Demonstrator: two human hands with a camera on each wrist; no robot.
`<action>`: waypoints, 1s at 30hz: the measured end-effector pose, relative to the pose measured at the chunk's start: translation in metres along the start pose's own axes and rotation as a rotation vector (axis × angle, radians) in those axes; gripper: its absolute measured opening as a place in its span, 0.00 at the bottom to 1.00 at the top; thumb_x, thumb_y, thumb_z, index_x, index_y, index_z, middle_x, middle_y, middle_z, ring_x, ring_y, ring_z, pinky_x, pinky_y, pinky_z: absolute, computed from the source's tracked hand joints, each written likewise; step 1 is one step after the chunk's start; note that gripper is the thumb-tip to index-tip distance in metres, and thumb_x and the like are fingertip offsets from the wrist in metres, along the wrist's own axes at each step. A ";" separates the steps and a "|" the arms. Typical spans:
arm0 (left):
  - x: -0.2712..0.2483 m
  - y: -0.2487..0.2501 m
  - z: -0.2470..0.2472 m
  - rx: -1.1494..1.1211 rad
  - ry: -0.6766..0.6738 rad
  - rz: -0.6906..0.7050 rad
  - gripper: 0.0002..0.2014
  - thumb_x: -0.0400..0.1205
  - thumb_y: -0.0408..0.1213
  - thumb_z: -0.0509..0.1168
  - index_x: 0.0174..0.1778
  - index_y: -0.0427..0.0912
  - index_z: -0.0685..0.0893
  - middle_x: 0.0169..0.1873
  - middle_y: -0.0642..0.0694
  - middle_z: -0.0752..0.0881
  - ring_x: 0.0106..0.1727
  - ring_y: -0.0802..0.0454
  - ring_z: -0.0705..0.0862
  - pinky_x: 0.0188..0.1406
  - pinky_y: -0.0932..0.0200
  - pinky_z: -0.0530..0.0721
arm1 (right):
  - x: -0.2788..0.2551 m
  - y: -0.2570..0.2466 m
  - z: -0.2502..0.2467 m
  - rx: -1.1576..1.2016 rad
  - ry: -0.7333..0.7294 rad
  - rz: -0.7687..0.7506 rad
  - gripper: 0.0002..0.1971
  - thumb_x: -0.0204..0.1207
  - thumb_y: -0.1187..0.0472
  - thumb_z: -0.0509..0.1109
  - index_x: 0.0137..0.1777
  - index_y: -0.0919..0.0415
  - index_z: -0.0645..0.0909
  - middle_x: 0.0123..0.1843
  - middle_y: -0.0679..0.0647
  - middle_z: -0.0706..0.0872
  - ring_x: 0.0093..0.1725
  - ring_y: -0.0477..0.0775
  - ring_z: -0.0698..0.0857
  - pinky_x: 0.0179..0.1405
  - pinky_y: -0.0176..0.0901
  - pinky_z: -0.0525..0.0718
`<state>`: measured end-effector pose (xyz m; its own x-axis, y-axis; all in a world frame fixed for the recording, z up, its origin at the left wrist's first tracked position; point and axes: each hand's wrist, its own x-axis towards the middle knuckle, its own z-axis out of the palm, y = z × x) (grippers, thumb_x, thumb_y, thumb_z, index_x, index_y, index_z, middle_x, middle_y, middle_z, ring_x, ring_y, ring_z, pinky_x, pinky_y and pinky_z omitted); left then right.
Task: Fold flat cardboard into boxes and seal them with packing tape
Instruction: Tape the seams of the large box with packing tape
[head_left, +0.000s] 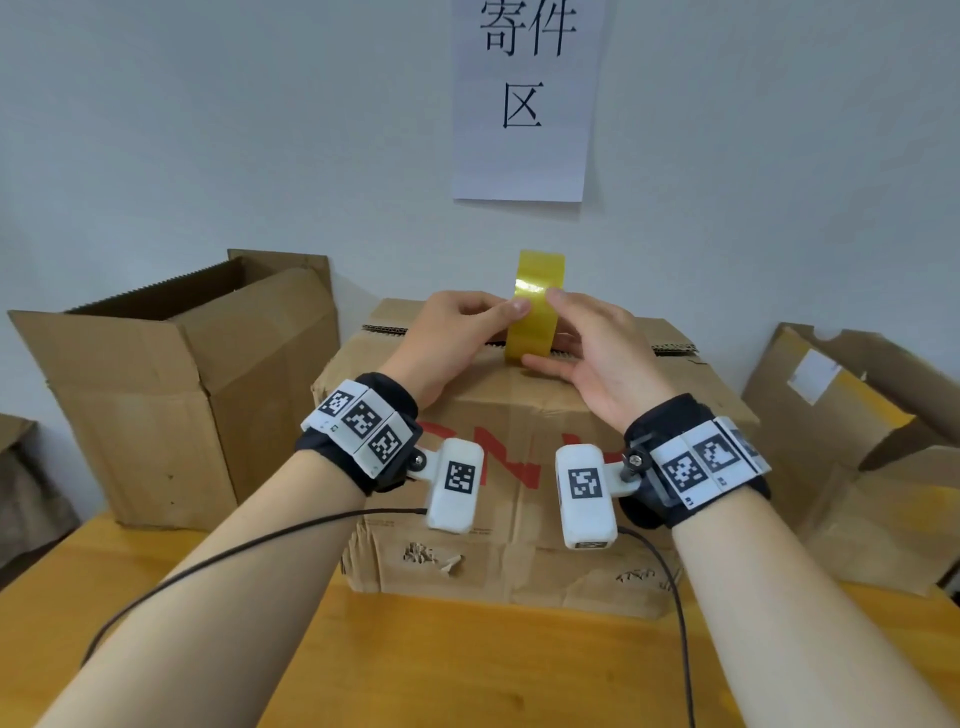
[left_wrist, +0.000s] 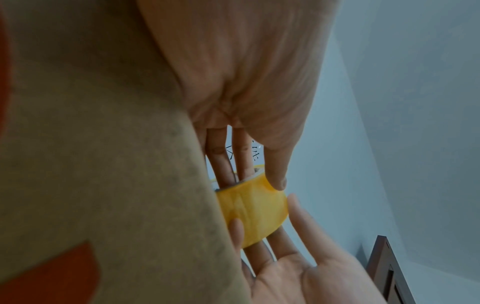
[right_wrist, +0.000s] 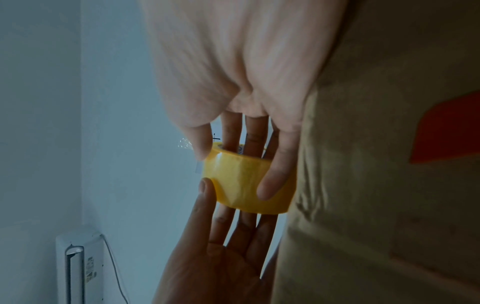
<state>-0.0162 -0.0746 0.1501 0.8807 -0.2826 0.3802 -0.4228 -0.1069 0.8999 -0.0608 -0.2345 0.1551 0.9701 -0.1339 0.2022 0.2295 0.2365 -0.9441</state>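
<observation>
A yellow packing tape roll (head_left: 537, 312) stands on edge on top of the closed cardboard box (head_left: 509, 499) with red lettering. My left hand (head_left: 467, 332) grips the roll from the left, thumb pressed on its outer face. My right hand (head_left: 576, 338) holds it from the right, thumb on top and fingers curled under its lower edge. In the left wrist view the tape roll (left_wrist: 254, 214) sits between both hands against the box (left_wrist: 103, 164). In the right wrist view a crinkled clear tape end (right_wrist: 185, 143) sticks out by my right thumb above the tape roll (right_wrist: 239, 185).
An open cardboard box (head_left: 182, 374) stands at the left, and more open boxes (head_left: 857, 441) at the right. A paper sign (head_left: 522, 98) hangs on the wall behind. The wooden table (head_left: 467, 665) extends toward me, with wrist cables trailing across it.
</observation>
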 end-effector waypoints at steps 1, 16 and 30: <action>0.000 0.000 0.000 0.005 -0.005 -0.005 0.13 0.82 0.50 0.72 0.49 0.44 0.93 0.45 0.51 0.94 0.52 0.57 0.91 0.64 0.56 0.85 | 0.000 0.000 0.000 0.011 0.012 0.007 0.08 0.84 0.58 0.72 0.56 0.62 0.87 0.54 0.59 0.92 0.50 0.53 0.93 0.49 0.55 0.92; 0.004 -0.001 -0.001 -0.002 -0.022 -0.083 0.21 0.80 0.59 0.71 0.48 0.42 0.93 0.47 0.47 0.94 0.54 0.52 0.91 0.69 0.47 0.83 | -0.003 0.000 -0.005 0.033 -0.062 0.012 0.12 0.84 0.68 0.67 0.65 0.65 0.85 0.59 0.60 0.91 0.59 0.59 0.91 0.55 0.54 0.91; 0.006 0.011 0.000 -0.001 0.055 -0.240 0.33 0.72 0.76 0.59 0.48 0.48 0.85 0.53 0.46 0.89 0.59 0.48 0.87 0.71 0.42 0.81 | -0.002 0.000 -0.003 0.025 0.002 -0.025 0.05 0.83 0.65 0.69 0.48 0.62 0.87 0.43 0.56 0.91 0.44 0.57 0.88 0.36 0.50 0.85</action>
<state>-0.0154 -0.0779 0.1618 0.9661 -0.1973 0.1666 -0.2001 -0.1641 0.9659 -0.0634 -0.2370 0.1540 0.9639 -0.1424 0.2248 0.2553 0.2567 -0.9322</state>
